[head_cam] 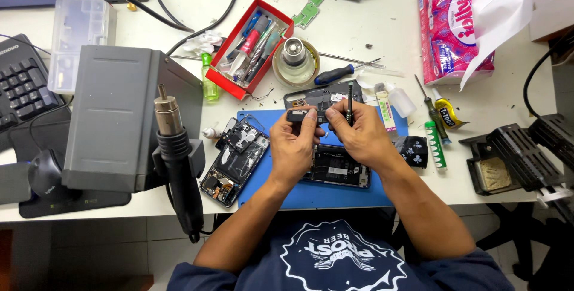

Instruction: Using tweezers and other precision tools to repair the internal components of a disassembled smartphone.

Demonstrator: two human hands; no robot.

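My left hand (292,147) pinches a small black phone part (299,115) above the blue work mat (317,192). My right hand (359,137) grips a thin dark precision screwdriver (350,103) upright, and its fingers also touch the same part. Beneath both hands lies an opened phone body (335,168) with its inner boards exposed. A second opened phone (236,159) lies tilted at the mat's left edge.
A hot-air station (110,118) with its black wand (176,159) stands at left. A red tray of tools (251,46), a round glass jar (295,61), a blue-handled screwdriver (338,73), glue tubes (445,115), a tissue pack (451,25) and a black soldering stand (514,156) surround the mat.
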